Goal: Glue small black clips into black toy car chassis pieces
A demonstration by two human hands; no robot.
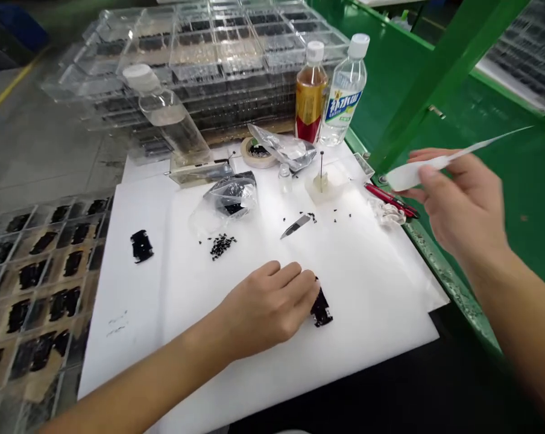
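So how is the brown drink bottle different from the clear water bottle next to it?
The brown drink bottle holds dark amber liquid, but the clear water bottle looks see-through. The brown drink bottle has a gold and red label, and the clear water bottle has a white and blue one. The clear water bottle also reaches a little higher in the picture. Both stand upright with white caps at the far end of the white board.

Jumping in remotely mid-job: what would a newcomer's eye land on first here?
The hands stand out: at the front of the white board, the left hand has its fingers against a black strip, while the right hand holds a slender white tool at the right. Stacked clear plastic trays rise behind.
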